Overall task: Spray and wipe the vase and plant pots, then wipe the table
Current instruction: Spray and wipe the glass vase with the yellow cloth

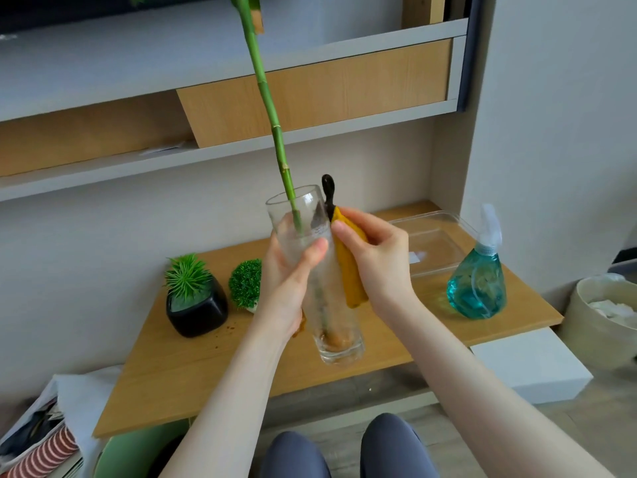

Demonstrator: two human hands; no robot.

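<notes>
A tall clear glass vase (339, 339) with a green bamboo stalk (265, 94) in it is held tilted above the wooden table (179, 370). My left hand (293, 284) grips the vase around its middle. My right hand (374, 257) pinches a yellow cloth (350, 281) against the vase's right side. A black pot (198, 310) with a spiky green plant stands on the table at the left. Beside it is a round green bush plant (245, 282), its pot mostly hidden behind my left hand. A spray bottle (477, 284) of blue liquid stands at the table's right.
A clear plastic tray (432, 243) lies at the back right of the table. A dark hook-shaped object (328, 191) shows behind the vase. Shelves hang above. A beige bin (599, 312) stands at the right, bags at lower left. Brown crumbs lie near the black pot.
</notes>
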